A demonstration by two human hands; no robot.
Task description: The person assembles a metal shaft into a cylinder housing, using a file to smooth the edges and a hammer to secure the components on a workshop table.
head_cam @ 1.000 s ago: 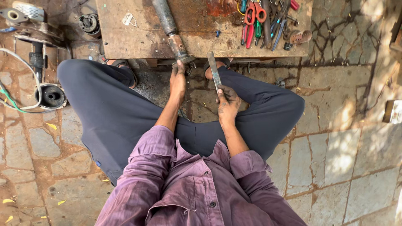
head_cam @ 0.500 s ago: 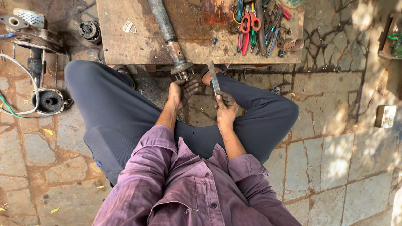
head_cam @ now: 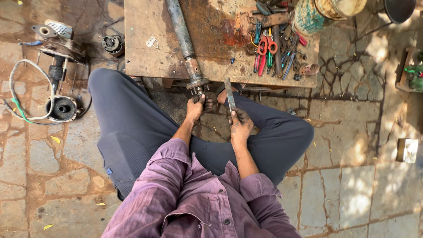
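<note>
Gripping a flat file (head_cam: 229, 93), right hand (head_cam: 240, 125) beside shaft (head_cam: 184, 44).

The shirt (head_cam: 194, 198) is faded purple with fine vertical stripes, and the trousers (head_cam: 132, 128) are plain slate grey. The wooden worktop (head_cam: 145, 48) is tan with dark rust-red stains, carrying a grey-brown rusty shaft (head_cam: 183, 39), scissors (head_cam: 265, 46) with red handles, green-handled pliers (head_cam: 269, 57) and a can (head_cam: 310, 15) streaked teal and cream. The stone floor (head_cam: 352, 176) is pale grey-brown with dark cracked joints, and a white cable (head_cam: 26, 88) with a green strand lies beside a dull grey metal housing (head_cam: 61, 108).
</note>
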